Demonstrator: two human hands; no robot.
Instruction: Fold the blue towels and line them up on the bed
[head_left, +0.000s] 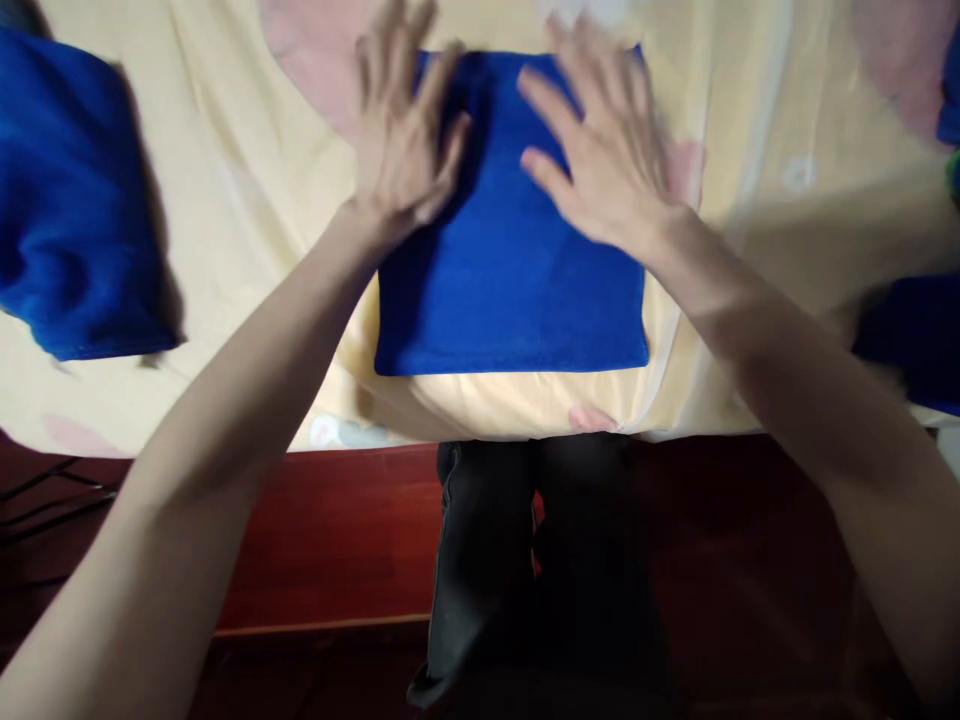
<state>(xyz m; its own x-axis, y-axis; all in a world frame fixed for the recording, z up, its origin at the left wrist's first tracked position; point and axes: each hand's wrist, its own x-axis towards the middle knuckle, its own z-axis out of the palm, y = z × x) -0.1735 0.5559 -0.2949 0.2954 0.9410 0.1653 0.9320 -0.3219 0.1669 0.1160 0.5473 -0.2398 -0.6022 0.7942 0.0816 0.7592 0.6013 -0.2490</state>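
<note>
A folded blue towel (510, 280) lies flat on a pale yellow sheet (255, 230), square to me. My left hand (401, 130) rests on the towel's far left corner, fingers spread and stretched out, slightly blurred. My right hand (600, 140) lies flat on the towel's far right part, fingers also spread. Neither hand holds anything.
Another blue cloth (75, 200) lies bunched at the left of the sheet. More blue fabric (911, 340) shows at the right edge. The sheet's front edge hangs over a dark red wooden frame (330, 540). My dark trousers (540, 560) show below.
</note>
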